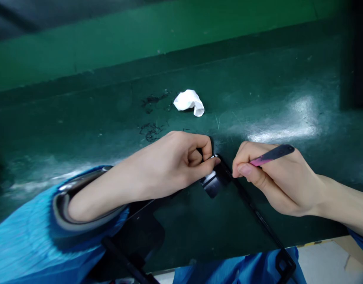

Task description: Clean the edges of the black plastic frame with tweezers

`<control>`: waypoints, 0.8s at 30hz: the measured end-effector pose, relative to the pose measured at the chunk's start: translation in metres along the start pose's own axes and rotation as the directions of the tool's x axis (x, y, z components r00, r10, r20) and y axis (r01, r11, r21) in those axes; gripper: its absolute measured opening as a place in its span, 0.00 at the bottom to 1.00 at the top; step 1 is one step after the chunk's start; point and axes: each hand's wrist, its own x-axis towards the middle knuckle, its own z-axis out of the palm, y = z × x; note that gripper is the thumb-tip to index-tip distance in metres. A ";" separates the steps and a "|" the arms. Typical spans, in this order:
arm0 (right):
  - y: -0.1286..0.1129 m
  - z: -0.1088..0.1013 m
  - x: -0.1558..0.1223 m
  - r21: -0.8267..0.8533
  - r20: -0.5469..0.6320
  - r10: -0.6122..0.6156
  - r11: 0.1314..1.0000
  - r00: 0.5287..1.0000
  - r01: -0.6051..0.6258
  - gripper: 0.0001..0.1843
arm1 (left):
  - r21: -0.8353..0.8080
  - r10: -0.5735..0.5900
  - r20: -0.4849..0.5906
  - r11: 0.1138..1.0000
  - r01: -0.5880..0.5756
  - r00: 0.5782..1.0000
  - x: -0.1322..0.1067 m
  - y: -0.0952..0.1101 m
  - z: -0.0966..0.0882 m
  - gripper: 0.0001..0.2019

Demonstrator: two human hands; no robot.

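Note:
My left hand (181, 163) is closed, with thumb and forefinger pinching the upper corner of a thin black frame (259, 217). Just under those fingers is a dark, glossy curved piece (212, 184); I cannot tell whether it belongs to the frame. My right hand (272, 177) grips a slim, flat tool (272, 154) like a pen. Its black-and-pink rear end sticks out above the thumb, while the tip is hidden, so its kind is unclear. The right fingertips are beside the frame's upper bar, close to the left hand.
A crumpled white piece (189, 101), like tissue or a finger cot, lies beyond the hands on the green table (110, 114). Thin black shavings (151, 132) are scattered to its left. The table's near edge runs above blue-clothed legs (240, 270).

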 end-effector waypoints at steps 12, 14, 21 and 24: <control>0.000 -0.001 -0.002 -0.047 -0.032 -0.012 0.999 0.999 0.011 0.16 | 0.000 0.013 0.018 1.000 -0.013 1.000 0.000 0.000 0.000 0.17; 0.000 -0.001 -0.002 -0.050 -0.037 0.019 0.999 0.999 -0.020 0.16 | -0.007 0.008 0.022 1.000 -0.008 1.000 0.000 -0.001 0.000 0.17; 0.000 0.001 0.000 -0.047 -0.100 0.039 0.998 0.994 -0.044 0.16 | -0.023 0.023 0.038 0.999 -0.022 0.999 0.000 0.002 -0.002 0.16; 0.002 0.002 -0.001 -0.082 -0.123 0.049 0.995 0.991 -0.060 0.17 | -0.021 0.023 0.045 1.000 -0.022 0.999 0.000 0.002 -0.003 0.16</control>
